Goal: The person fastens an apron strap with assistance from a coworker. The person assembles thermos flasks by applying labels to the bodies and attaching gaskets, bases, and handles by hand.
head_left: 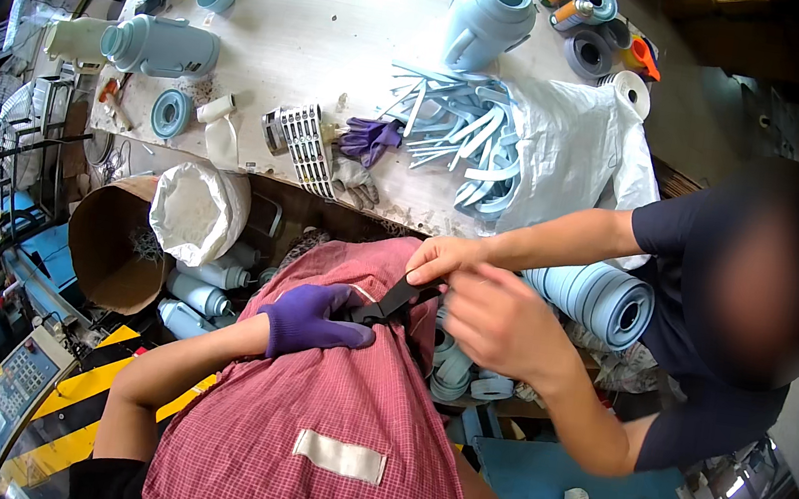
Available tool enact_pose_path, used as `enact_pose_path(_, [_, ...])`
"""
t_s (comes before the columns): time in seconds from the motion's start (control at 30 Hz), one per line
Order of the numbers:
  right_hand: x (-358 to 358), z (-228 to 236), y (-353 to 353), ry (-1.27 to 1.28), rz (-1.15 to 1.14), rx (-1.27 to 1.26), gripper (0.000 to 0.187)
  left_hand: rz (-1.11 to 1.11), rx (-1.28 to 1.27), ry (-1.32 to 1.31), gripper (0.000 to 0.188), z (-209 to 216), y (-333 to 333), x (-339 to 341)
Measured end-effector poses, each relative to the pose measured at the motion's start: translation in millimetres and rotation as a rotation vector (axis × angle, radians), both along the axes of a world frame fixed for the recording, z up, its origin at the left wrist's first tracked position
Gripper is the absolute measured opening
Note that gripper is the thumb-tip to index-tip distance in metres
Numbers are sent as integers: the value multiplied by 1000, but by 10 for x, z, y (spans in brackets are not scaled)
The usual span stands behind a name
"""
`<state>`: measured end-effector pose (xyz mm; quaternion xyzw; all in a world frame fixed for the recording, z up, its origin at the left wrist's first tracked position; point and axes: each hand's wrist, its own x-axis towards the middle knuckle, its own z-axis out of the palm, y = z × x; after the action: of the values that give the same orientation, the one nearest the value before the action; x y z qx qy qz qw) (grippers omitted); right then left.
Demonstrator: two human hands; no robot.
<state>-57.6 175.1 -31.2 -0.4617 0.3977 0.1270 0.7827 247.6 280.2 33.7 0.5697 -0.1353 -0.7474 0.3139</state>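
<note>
My left hand (317, 324), in a purple knitted glove, lies against the red checked apron (319, 401) on my front. Its thumb and fingers close round the lower end of a flat black piece (397, 300), like a strap or clip. A co-worker's bare hand (443, 260) pinches the upper end of that piece. Their other hand (501, 323) is raised just beside it, its fingers curled. Of my right arm (488, 494) only some skin shows beyond the apron's edge; my right hand is hidden.
On the white table (315, 47) are pale-blue strips (456, 126) by a white bag (565, 140), a pale-blue jug (490, 24), another lying jug (164, 47), and a purple glove (368, 141). Below stand a cardboard drum (116, 253) and white sack (197, 213). Ringed pale-blue parts (600, 301) lie right.
</note>
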Motion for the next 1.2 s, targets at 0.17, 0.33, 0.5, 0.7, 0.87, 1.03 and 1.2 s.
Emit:
enact_pose_path(0.17, [-1227, 47, 552, 144, -172, 239, 34, -5, -19, -27, 41, -8, 38, 16])
enact_pose_path(0.33, [-411, 767, -62, 139, -448, 449, 31, 128, 8, 71, 35, 8, 141, 21])
enact_pose_path(0.5, [-220, 829, -95, 46, -537, 454, 27, 227, 55, 164, 29, -17, 104, -29])
enact_pose_path(0.7, [-319, 715, 5, -33, -673, 498, 27, 159, 51, 175, 35, -51, 21, -6])
enact_pose_path(0.87, [-260, 662, -74, -85, -697, 493, 28, 225, 47, 345, 45, -242, 158, 69])
enact_pose_path(1.03, [-162, 547, -95, 22, -648, 510, 34, 250, 30, 345, 38, -131, 97, 82])
enact_pose_path(1.2, [31, 536, -145, 18, -627, 624, 23, 351, -14, 348, 42, -68, 110, 25])
